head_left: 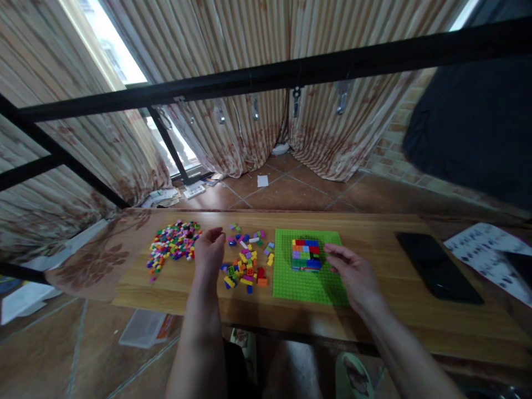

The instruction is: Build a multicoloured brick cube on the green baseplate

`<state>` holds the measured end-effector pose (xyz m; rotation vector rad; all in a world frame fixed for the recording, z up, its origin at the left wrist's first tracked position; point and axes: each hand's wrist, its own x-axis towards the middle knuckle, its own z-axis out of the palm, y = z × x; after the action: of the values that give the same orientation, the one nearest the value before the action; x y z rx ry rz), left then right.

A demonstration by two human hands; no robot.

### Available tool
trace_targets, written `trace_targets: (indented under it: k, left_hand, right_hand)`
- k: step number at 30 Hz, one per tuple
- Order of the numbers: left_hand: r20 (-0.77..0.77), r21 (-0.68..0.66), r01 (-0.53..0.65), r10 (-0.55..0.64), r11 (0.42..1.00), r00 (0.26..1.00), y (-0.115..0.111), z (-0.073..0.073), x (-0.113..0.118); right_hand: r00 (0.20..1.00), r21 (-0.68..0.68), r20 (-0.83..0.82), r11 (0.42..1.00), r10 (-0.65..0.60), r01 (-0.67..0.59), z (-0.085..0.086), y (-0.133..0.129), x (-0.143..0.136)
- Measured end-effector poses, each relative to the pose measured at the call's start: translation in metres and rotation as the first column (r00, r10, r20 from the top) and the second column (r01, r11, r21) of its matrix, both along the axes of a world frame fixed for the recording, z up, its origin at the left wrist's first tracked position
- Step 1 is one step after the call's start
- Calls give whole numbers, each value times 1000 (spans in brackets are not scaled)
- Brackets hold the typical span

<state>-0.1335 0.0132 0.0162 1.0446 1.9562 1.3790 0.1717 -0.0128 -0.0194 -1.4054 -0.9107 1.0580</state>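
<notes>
Both forearms reached over wooden table (386, 327) | left hand (210, 250) fingers curled, pinch contents unclear, between brick pile (174, 245) and scattered bricks (246, 265) | right hand (353, 271) loosely spread beside brick block (305, 254) on green baseplate (307, 285) | risk: a nudge could shift baseplate, scatter bricks

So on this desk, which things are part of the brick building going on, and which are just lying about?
In use:
- green baseplate
- multicoloured brick block on it, beside the right hand
- loose bricks beside the left hand
- brick pile further left

Lying about:
- black phone
- printed paper at the desk's right end
- clear plastic box on the floor
</notes>
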Motion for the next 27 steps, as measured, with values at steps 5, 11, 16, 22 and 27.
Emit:
trace_targets:
  k: [5, 11, 16, 22, 27]
  left_hand:
    - [-400, -271, -73, -43, 960, 916, -13, 6, -47]
    - [-511, -517, 4, -312, 856, 801, -18, 6, -35]
    - [-568, -593, -39, -384, 804, 728, -13, 2, -23]
    - [-600, -584, -55, -386, 810, 701, -9, 2, -18]
    - [-442, -334, 129, -276, 934, 853, -5, 9, -7]
  right_hand:
    - [999, 5, 33, 1000, 15, -15, -4, 0, 3]
    - [999, -20, 21, 999, 26, -25, -3, 0, 0]
    - [999, -2, 46, 1000, 25, -25, -4, 1, -1]
    - [999, 31, 55, 1000, -3, 2, -4, 1, 2]
    - [996, 116, 63, 992, -56, 48, 1, 1, 1]
